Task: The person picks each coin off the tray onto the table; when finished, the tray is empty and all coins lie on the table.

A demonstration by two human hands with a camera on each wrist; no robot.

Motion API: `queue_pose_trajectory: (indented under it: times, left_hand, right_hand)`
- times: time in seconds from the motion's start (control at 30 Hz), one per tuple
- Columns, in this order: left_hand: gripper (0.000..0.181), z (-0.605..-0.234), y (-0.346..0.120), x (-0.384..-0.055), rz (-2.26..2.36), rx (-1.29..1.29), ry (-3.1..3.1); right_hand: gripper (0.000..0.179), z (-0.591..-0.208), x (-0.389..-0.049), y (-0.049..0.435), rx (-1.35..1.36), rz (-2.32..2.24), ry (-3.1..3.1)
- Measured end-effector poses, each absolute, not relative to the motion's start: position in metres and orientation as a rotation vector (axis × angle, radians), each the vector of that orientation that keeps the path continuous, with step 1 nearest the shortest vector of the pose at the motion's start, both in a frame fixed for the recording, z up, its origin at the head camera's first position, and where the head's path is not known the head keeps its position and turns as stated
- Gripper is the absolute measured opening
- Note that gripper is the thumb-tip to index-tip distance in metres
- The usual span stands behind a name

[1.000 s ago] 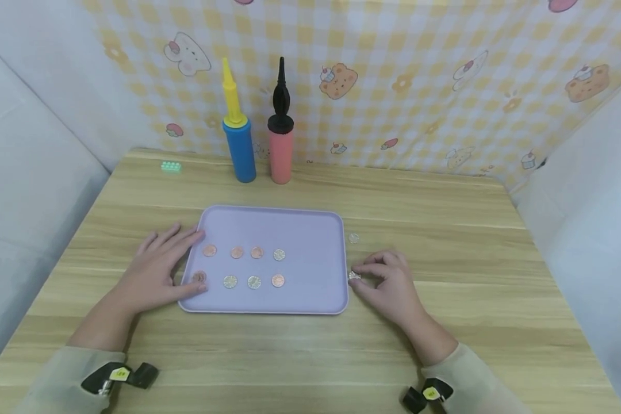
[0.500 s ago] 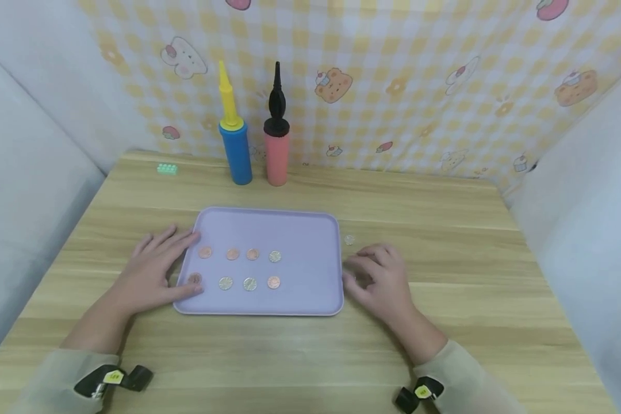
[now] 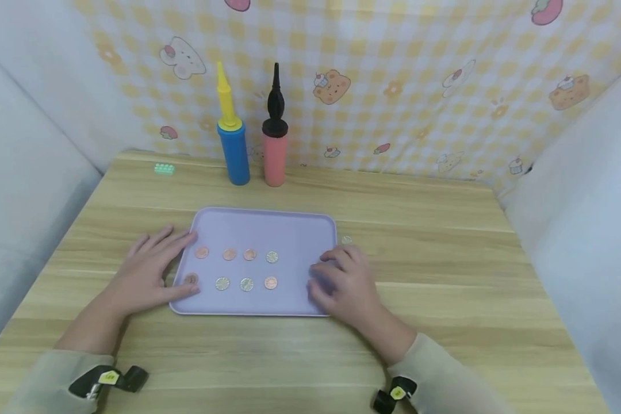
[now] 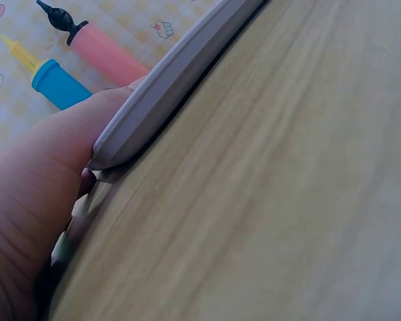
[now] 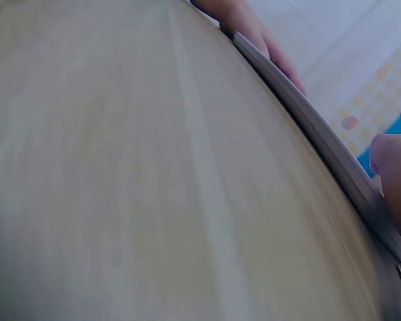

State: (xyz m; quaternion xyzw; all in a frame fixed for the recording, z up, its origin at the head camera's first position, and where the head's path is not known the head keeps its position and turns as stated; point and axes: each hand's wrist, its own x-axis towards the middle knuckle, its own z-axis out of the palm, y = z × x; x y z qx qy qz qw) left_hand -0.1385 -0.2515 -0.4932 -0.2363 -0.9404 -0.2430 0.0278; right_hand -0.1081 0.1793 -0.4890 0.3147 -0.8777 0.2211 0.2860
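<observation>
A lavender tray (image 3: 295, 230) lies on the wooden table. On it are two rows of coins, some copper-coloured, such as the copper coin (image 3: 271, 283), and some silvery, such as the silvery coin (image 3: 246, 284). My left hand (image 3: 147, 273) rests at the tray's left side, fingers spread over the rim and thumb beside a darker copper coin (image 3: 191, 278). Over the tray's right edge, my right hand (image 3: 347, 284) has thumb and fingers drawn together in a pinch. The silvery coin it picked at earlier is hidden by the fingers. Another silvery coin (image 3: 346, 240) lies just behind that hand.
Behind the tray stand a blue pump (image 3: 235, 155) with a yellow nozzle and a pink pump (image 3: 275, 161) with a black nozzle. A small mint-green toy brick (image 3: 164, 168) lies at the back left. A checked cloth (image 3: 393, 115) hangs behind the table.
My right hand has moved left from beside the tray to over its right edge, after pinching a silvery coin on the table. The left hand stays at the tray's left side.
</observation>
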Motion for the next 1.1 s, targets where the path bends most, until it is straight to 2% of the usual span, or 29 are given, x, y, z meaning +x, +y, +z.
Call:
queue_pose_trajectory:
  times: [0.6, 1.1]
  left_hand:
    - [0.106, -0.494, -0.251, -0.139, -0.749, -0.741, -2.883]
    - [0.105, -0.494, -0.252, -0.139, -0.735, -0.756, -2.88]
  right_hand:
    - [0.01, -0.48, -0.115, 0.114, 1.043, 0.378, -2.262]
    - [0.017, -0.489, -0.12, 0.111, 1.076, 0.563, -2.471]
